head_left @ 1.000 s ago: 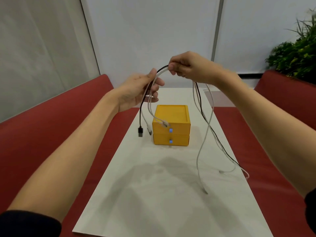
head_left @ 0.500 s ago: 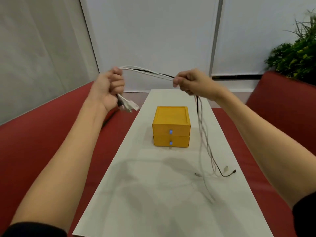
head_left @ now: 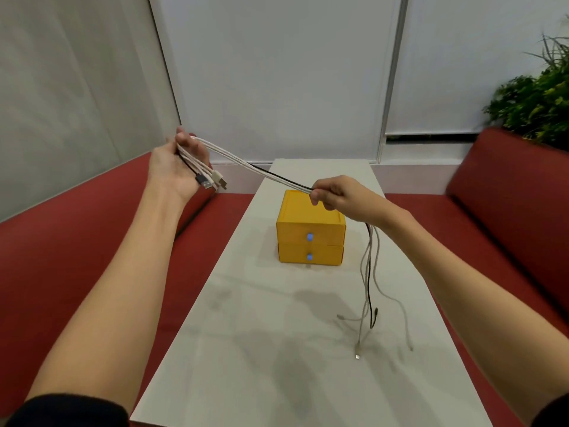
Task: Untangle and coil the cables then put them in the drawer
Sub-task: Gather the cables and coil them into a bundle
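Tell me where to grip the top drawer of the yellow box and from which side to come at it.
Grip the small blue knob at the middle of the top drawer front. Come from the near side, the one facing the person, since both drawer fronts face that way and the knob is the only thing that shows on the flat yellow panel. Pinch it, probably with fingertips.

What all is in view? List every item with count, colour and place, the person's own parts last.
cables: one bundle, several white and one black, stretched between both hands; loose ends hang down over the table on the right.
USB plugs: a few, black and white, sticking out of the left hand.
drawer unit: one, yellow, two closed drawers with blue knobs, mid-table.
table: one, white, centre.
benches: two, red, one on each side of the table.
plant: one, green, far right.
left hand: gripping the plug ends.
right hand: pinching the bundle.
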`<act>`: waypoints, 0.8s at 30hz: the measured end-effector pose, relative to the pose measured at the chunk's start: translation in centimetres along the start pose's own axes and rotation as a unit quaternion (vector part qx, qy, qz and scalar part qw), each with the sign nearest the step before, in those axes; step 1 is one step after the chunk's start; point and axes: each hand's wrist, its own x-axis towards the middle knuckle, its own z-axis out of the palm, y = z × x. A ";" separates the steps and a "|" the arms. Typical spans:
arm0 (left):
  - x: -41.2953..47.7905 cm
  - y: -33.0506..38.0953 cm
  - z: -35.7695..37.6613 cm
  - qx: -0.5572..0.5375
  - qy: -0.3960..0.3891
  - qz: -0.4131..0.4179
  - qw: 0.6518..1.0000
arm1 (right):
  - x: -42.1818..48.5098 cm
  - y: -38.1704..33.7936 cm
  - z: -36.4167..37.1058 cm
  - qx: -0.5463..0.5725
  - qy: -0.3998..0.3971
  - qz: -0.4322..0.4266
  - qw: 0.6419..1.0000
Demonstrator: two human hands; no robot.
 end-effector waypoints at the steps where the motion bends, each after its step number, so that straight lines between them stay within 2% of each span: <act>1: 0.0 -0.1 0.0 0.017 -0.010 -0.001 1.000 | -0.1 0.3 0.1 0.010 0.004 0.000 1.000; 3: -0.1 -0.5 -0.1 0.122 -0.006 0.022 0.992 | -0.5 0.8 0.3 0.033 0.012 0.006 0.999; 7: -0.8 -2.2 0.7 0.330 0.016 0.100 0.938 | -1.1 1.7 -0.1 0.063 -0.002 0.053 0.997; 10: -1.1 -3.4 1.7 0.428 -0.004 0.094 0.899 | -1.1 2.0 -1.3 0.071 -0.060 0.145 0.985; 12: -1.3 -4.4 2.3 0.481 -0.026 0.073 0.873 | -0.9 1.6 -2.4 0.038 -0.050 0.185 0.981; 15: -2.2 -6.9 3.3 0.562 -0.076 0.049 0.822 | 0.0 -1.4 -3.2 0.029 0.058 0.100 0.993; 17: -2.8 -8.7 4.0 0.595 -0.116 0.023 0.795 | 1.3 -3.2 -3.2 0.008 0.101 0.036 0.994; 19: -3.1 -9.9 4.6 0.579 -0.145 -0.016 0.802 | 2.6 -4.4 -2.9 0.009 0.111 0.003 0.994; 22: -2.9 -9.9 4.9 0.467 -0.139 -0.055 0.872 | 3.0 -4.3 -2.1 0.129 0.140 -0.009 0.982; 24: -2.3 -9.3 4.9 0.383 -0.101 -0.053 0.917 | 2.5 -4.2 -1.3 0.218 0.116 0.015 0.969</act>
